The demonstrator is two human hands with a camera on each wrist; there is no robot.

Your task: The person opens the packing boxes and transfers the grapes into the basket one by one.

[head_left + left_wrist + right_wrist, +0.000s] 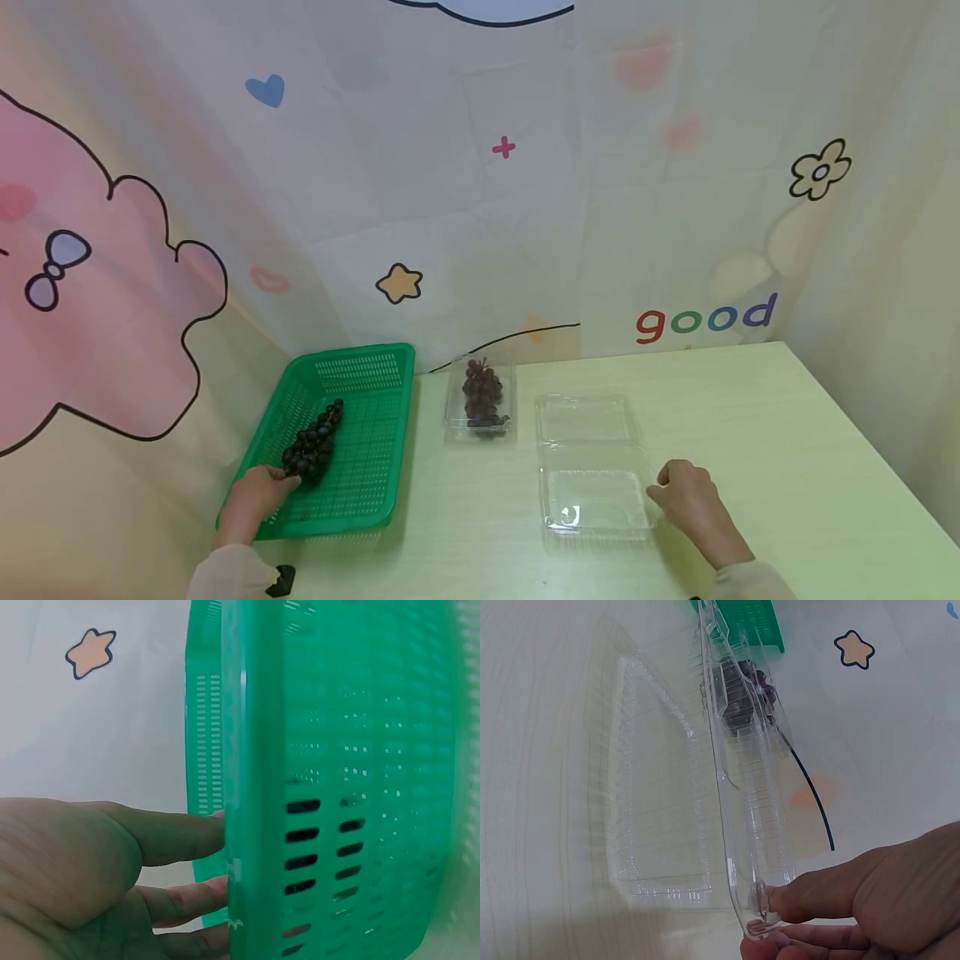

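Note:
A bunch of dark grapes (311, 446) lies along the left side of a green plastic basket (401, 467). My left hand (258, 496) reaches over the basket's near left rim and pinches the bunch's near end. In the left wrist view the rim hides those fingertips. A clear plastic clamshell box (592, 446) lies unfolded on the table, both halves facing up. My right hand (690, 500) is at the box's right edge. In the right wrist view the thumb (817, 892) and fingers pinch a corner of the clear plastic.
A second clear box (456, 400) holding reddish-dark grapes (482, 396) stands at the back of the table (750, 433), between the basket and the unfolded box. A printed curtain (465, 208) hangs right behind the table. A black item (281, 581) shows by the left sleeve.

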